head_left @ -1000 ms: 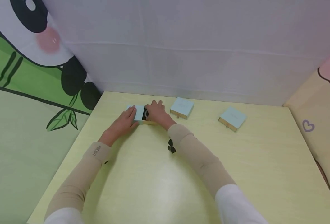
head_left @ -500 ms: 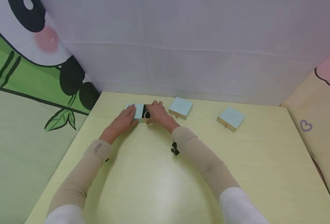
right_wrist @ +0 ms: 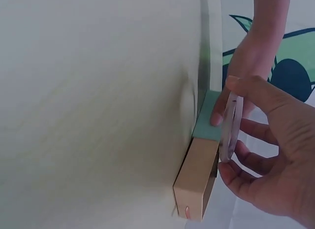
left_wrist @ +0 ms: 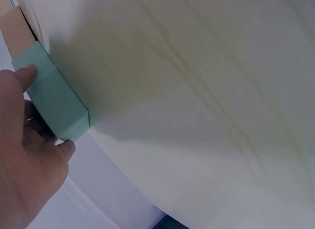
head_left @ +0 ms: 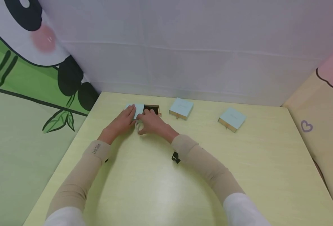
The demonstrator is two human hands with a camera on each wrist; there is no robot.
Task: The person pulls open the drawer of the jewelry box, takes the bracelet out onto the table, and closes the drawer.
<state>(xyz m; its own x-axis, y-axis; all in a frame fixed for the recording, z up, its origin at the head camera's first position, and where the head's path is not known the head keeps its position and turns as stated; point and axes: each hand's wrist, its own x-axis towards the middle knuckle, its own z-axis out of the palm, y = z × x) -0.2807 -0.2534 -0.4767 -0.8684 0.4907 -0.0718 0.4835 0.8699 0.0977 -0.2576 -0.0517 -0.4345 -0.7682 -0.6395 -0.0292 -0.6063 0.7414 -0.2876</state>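
Note:
A light-blue drawer-style gift box [head_left: 139, 110] lies at the back left of the table, its drawer [head_left: 155, 107] pulled out to the right and showing a black lining. My left hand [head_left: 120, 122] holds the blue sleeve, with thumb and fingers around its sides in the left wrist view. Just in front of the drawer, my right hand [head_left: 153, 123] pinches a pale, translucent bangle [right_wrist: 230, 130] between thumb and fingers. The bangle stands on edge beside the tan drawer wall in the right wrist view. Part of the sleeve is hidden under my left hand.
Two more light-blue boxes, both closed, lie to the right: one near [head_left: 181, 108] and one farther off [head_left: 232, 119]. A pale wall cloth [head_left: 183, 69] rises behind the table [head_left: 166, 182]. Printed cloth covers the left and right sides.
My right hand has lifted the bangle out of the drawer and brought it forward and left, uncovering the black lining. My left hand stays on the sleeve.

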